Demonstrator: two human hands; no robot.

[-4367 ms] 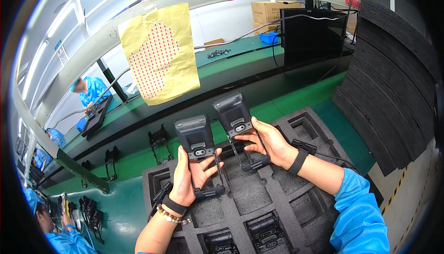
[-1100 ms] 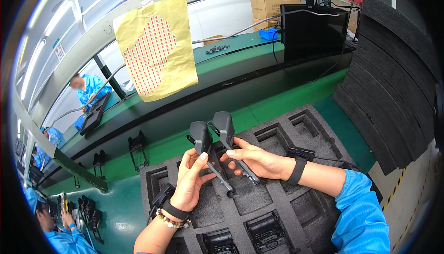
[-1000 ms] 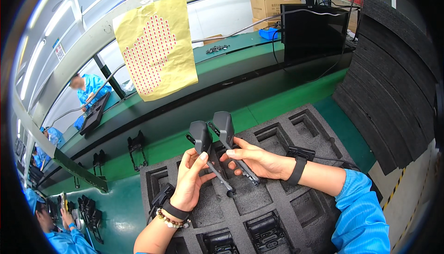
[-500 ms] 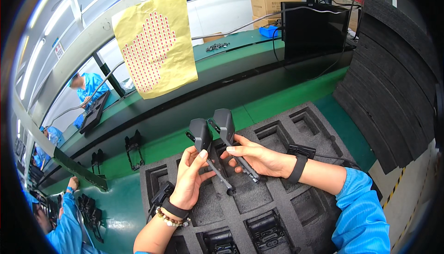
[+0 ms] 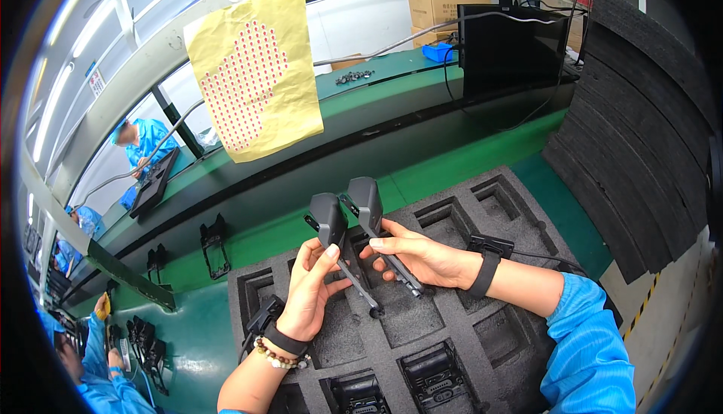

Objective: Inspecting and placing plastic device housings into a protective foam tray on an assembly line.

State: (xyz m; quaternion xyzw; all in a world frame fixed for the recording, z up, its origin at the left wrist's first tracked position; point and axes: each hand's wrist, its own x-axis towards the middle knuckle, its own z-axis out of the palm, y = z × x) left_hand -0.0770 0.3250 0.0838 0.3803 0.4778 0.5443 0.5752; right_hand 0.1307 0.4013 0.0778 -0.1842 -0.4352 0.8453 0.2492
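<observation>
My left hand (image 5: 307, 292) is closed on a dark grey plastic part (image 5: 328, 216) with a broad, angular upper end and a slim bar running down toward me. A similar dark grey part (image 5: 367, 201) is in my right hand (image 5: 425, 259), held by thumb and fingers near its middle. The two parts stand side by side, tilted, with a narrow gap between them. Both are above a grey foam tray (image 5: 461, 336) with cut-out compartments. At its near side, black fittings (image 5: 435, 384) sit in compartments.
Several black frames (image 5: 216, 247) stand on the green bench to the left, where a co-worker's blue sleeve (image 5: 96, 342) reaches in. Dark foam sheets (image 5: 633, 128) are stacked at right. A yellow sheet with red dots (image 5: 252, 75) hangs ahead, left of a black monitor (image 5: 514, 48).
Both my hands and the two parts stay practically still. At lower left, the co-worker's arms have shifted, and one hand now shows something yellow at it.
</observation>
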